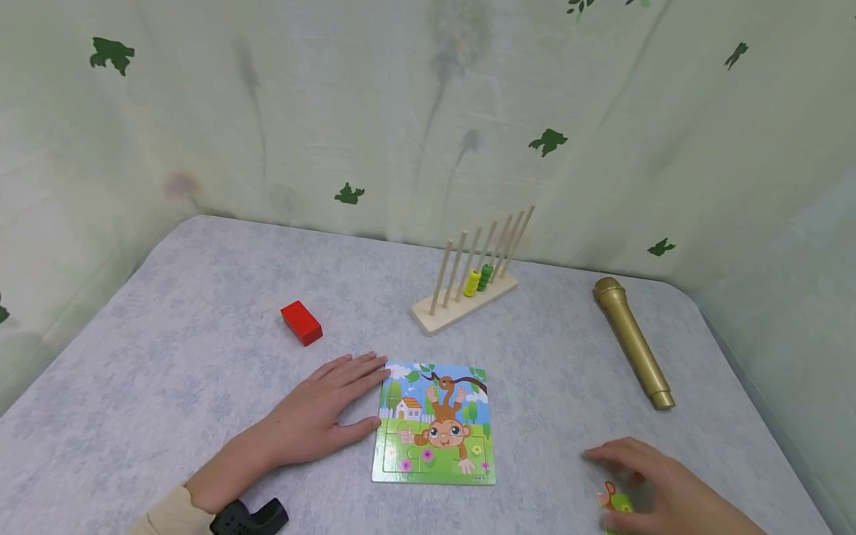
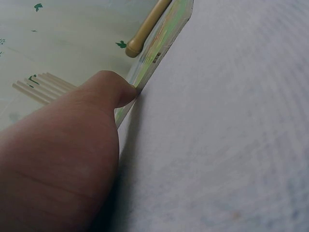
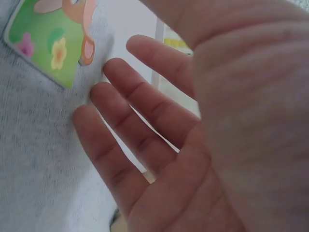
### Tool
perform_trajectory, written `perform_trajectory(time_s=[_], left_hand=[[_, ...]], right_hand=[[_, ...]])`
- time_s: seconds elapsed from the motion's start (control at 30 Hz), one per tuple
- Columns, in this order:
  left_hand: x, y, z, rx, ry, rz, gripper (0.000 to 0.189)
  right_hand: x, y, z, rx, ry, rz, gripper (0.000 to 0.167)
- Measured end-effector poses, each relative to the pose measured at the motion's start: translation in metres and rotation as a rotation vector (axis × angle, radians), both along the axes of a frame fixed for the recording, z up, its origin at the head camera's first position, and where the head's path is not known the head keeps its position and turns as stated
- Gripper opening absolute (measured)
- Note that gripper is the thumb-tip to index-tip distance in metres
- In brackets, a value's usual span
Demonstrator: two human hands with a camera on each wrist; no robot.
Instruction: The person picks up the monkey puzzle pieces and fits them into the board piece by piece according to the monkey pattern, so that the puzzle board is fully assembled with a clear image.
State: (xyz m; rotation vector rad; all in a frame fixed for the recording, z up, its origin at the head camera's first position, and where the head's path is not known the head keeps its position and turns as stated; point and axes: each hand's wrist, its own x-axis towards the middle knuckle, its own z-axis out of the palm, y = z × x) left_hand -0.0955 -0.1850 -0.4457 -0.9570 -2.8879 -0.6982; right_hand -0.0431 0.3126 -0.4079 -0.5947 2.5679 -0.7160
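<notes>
A square monkey jigsaw puzzle (image 1: 435,423) lies flat on the table in the head view. My left hand (image 1: 324,420) rests on the table at its left, with fingertips and thumb touching the puzzle's left edge. The left wrist view has that thumb (image 2: 108,89) against the side of the puzzle board (image 2: 149,60). At the lower right, my right hand (image 1: 658,487) hovers over a loose puzzle piece (image 1: 620,503), partly covered by the hand. In the right wrist view the fingers (image 3: 140,125) are loosely extended and apart from the flowered piece (image 3: 48,43).
Behind the puzzle stands a wooden peg rack (image 1: 461,301) with yellow beads (image 1: 472,283) and green beads (image 1: 484,277). A red block (image 1: 302,323) lies to the left, and a gold toy microphone (image 1: 634,343) to the right. A leaf-patterned curtain (image 1: 428,111) borders the table.
</notes>
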Motion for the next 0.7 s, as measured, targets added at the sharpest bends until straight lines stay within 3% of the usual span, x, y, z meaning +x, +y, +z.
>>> perform_trajectory(time_s=[0.27,0.47,0.7], left_hand=[[0.001,-0.001,0.0,0.006,0.018,-0.003,0.066],[0.001,-0.001,-0.001,0.01,0.05,-0.008,0.065],[0.001,-0.001,-0.001,0.018,0.059,-0.005,0.066]], right_hand=[[-0.001,0.011,-0.01,-0.108,0.041,0.101,0.06],[-0.001,0.012,-0.011,-0.121,0.044,0.1,0.057],[0.001,0.008,-0.007,-0.07,0.006,0.044,0.055]])
